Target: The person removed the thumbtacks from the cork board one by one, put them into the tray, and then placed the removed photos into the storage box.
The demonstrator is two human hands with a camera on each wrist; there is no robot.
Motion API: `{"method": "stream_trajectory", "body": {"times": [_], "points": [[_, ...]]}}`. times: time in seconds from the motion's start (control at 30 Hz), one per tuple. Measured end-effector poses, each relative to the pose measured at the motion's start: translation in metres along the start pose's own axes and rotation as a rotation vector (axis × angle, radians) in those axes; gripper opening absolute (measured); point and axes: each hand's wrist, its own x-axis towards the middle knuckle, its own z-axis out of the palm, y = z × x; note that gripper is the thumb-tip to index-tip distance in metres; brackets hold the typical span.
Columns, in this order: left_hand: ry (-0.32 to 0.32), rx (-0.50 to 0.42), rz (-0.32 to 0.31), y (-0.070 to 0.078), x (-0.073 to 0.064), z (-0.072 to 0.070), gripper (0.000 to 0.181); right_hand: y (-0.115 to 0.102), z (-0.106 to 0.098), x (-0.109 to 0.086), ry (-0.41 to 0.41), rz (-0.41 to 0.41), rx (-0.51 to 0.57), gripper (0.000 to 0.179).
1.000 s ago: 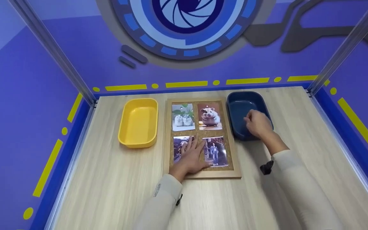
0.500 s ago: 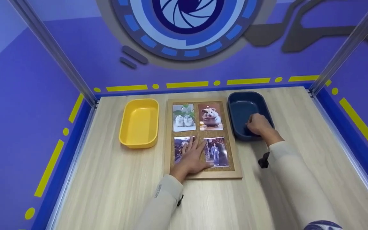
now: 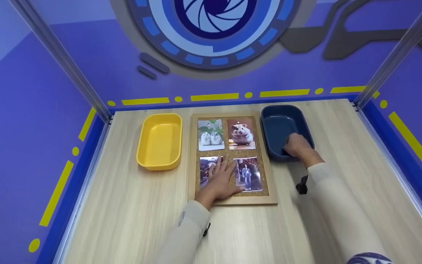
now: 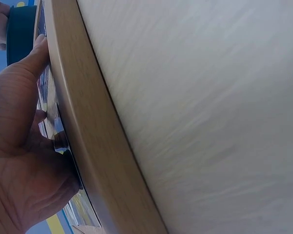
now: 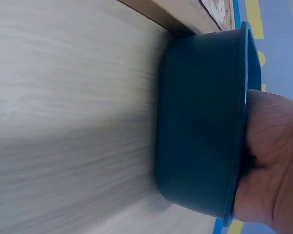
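Note:
A wood-framed cork board (image 3: 229, 200) lies flat on the table, with two hamster photos in its upper half: a pair of hamsters (image 3: 211, 135) and a single hamster (image 3: 241, 135). My left hand (image 3: 220, 181) rests on the board's lower half with its fingers spread. It partly covers the lower left photo (image 3: 205, 167) and lies against the lower right photo (image 3: 249, 175), which shows a standing person. My right hand (image 3: 298, 145) reaches down into the dark blue tray (image 5: 200, 122), knuckles up and fingers curled. Its fingertips are hidden, so I cannot tell what they hold.
A yellow tray (image 3: 159, 141) stands left of the board. Purple-blue panels (image 3: 93, 80) wall in the light wood table (image 3: 152, 216) at the back and both sides. The dark tray stands close against the board's right edge.
My right hand has moved down a little, deeper into the dark blue tray. The left hand stays in its place on the board.

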Motion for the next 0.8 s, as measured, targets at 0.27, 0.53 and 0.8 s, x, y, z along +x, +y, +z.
{"method": "stream_trajectory", "body": {"times": [0.27, 0.53, 0.8], "points": [[0.004, -0.004, 0.000, -0.001, 0.001, 0.002, 0.105, 0.000, -0.001, 0.000, 0.049, 0.000, -0.015, 0.018], [0.014, 0.003, 0.009, -0.001, 0.002, 0.004, 0.106, -0.010, -0.002, -0.018, 0.278, -0.083, 0.087, 0.031], [0.011, 0.019, 0.004, -0.001, 0.002, 0.002, 0.105, -0.035, 0.010, -0.054, 0.564, -0.275, 0.332, 0.024]]}}
